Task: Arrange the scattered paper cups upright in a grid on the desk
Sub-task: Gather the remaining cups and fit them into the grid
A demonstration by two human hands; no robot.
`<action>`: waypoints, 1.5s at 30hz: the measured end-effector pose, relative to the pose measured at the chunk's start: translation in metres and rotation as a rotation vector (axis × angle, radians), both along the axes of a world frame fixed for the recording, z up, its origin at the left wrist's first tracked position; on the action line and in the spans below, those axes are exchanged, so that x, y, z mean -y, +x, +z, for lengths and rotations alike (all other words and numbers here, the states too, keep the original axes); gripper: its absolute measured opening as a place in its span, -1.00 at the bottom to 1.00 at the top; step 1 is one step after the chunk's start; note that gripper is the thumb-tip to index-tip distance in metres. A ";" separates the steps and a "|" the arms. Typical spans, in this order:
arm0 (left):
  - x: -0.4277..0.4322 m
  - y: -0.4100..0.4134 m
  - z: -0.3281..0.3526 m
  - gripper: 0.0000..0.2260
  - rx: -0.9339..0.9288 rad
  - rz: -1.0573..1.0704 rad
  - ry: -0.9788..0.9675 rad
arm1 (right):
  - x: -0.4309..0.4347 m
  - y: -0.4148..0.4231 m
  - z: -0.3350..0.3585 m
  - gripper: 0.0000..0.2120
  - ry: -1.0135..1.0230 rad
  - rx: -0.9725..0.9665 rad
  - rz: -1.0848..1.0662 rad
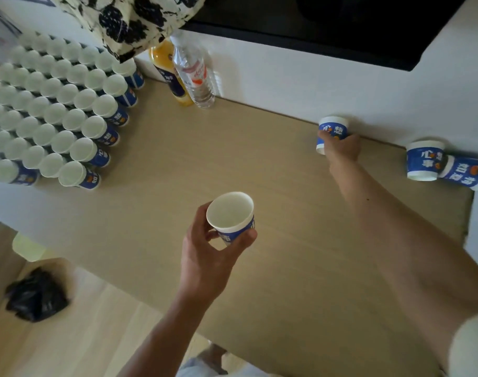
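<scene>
Several blue-and-white paper cups stand upright in a tight grid (55, 115) at the left end of the tan desk (178, 164). My left hand (208, 257) holds one upright cup (231, 216) above the desk's middle, fingers curled round its lower wall. Far right, against the wall, my right hand (341, 149) grips another cup (332, 129) from behind. Two more cups lie at the desk's right end: one upside down (422, 163), one on its side (466, 172) touching it.
An orange juice bottle (164, 74) and a clear water bottle (194, 74) stand at the back wall beside the grid. A patterned cloth (134, 20) hangs over the grid's far corner. A black bag (35, 295) lies on the floor, lower left.
</scene>
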State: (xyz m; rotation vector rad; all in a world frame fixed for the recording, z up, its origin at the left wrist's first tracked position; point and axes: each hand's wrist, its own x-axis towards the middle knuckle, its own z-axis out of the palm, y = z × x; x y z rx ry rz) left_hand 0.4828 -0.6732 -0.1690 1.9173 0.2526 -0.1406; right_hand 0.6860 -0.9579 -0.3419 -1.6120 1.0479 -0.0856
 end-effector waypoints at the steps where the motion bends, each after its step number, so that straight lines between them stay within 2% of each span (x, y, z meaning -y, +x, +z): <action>1: -0.002 0.000 0.001 -0.51 0.004 0.005 -0.007 | -0.005 -0.006 0.005 -0.38 0.016 0.031 -0.012; 5: -0.015 -0.002 0.007 -0.54 0.027 0.018 -0.023 | -0.042 -0.044 0.038 -0.65 0.068 0.170 0.074; 7: -0.023 -0.005 0.011 -0.55 0.047 0.020 -0.030 | -0.066 -0.070 0.059 -0.71 0.099 0.265 0.114; 13: -0.077 -0.025 0.028 -0.53 0.136 0.010 -0.041 | -0.151 -0.157 0.118 -0.47 0.138 0.450 0.309; 18: -0.148 -0.050 0.038 -0.53 0.193 0.047 -0.068 | -0.227 -0.215 0.151 -0.45 0.085 0.538 0.432; 25: -0.256 -0.087 0.046 -0.54 0.231 0.112 -0.116 | -0.341 -0.264 0.177 -0.44 0.082 0.537 0.501; 32: -0.354 -0.116 0.051 -0.53 0.254 0.168 -0.112 | -0.449 -0.288 0.171 -0.38 0.133 0.527 0.525; 39: -0.419 -0.119 0.057 -0.57 0.274 0.236 -0.113 | -0.531 -0.280 0.165 -0.39 0.191 0.484 0.595; 45: -0.463 -0.089 0.054 -0.56 0.277 0.309 -0.095 | -0.581 -0.240 0.151 -0.37 0.216 0.430 0.660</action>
